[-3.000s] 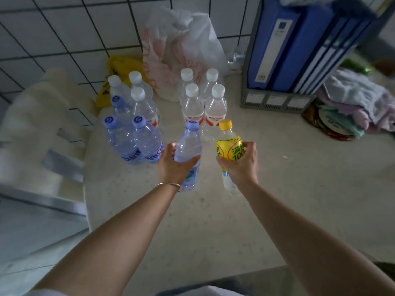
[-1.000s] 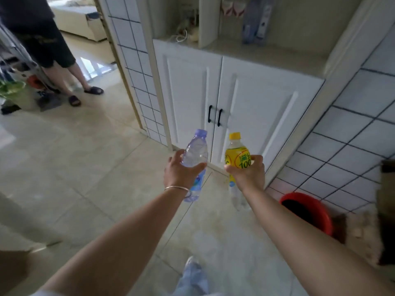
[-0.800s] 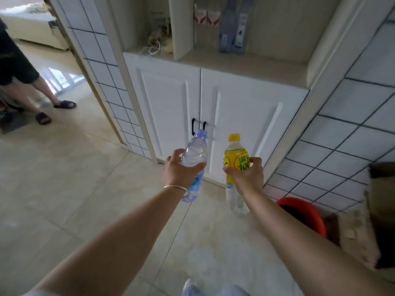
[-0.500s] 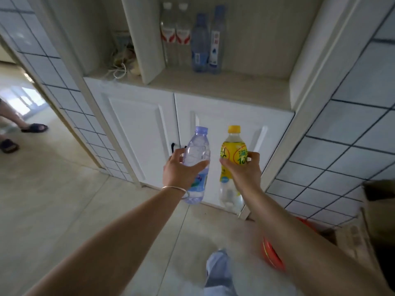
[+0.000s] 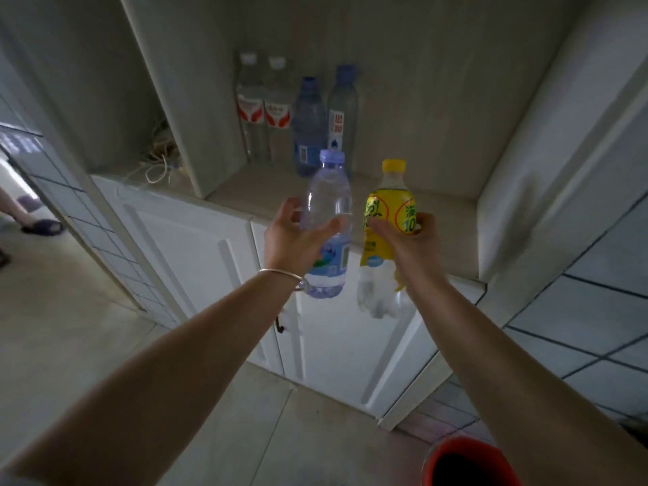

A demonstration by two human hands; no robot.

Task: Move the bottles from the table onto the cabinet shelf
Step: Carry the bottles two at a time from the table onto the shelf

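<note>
My left hand (image 5: 292, 238) grips a clear water bottle (image 5: 329, 201) with a pale purple cap, held upright. My right hand (image 5: 408, 242) grips a yellow-labelled bottle (image 5: 389, 208) with a yellow cap, also upright. Both bottles hang in the air just in front of the cabinet shelf (image 5: 420, 219), near its front edge. At the back of the shelf stand several bottles: two clear ones with red labels (image 5: 264, 110), a blue one (image 5: 308, 128) and a tall clear one (image 5: 342, 114). The table is out of view.
White cabinet doors (image 5: 196, 254) are closed below the shelf. A vertical divider (image 5: 168, 100) bounds the shelf on the left, with tangled cords (image 5: 157, 163) beyond it. The right part of the shelf is bare. A red bucket (image 5: 466, 464) sits on the floor. A person's sandalled foot (image 5: 42, 226) is far left.
I have turned from the table and walked up to the cabinet, carrying both bottles. The shelf is now much closer and the bottles are raised to its level.
</note>
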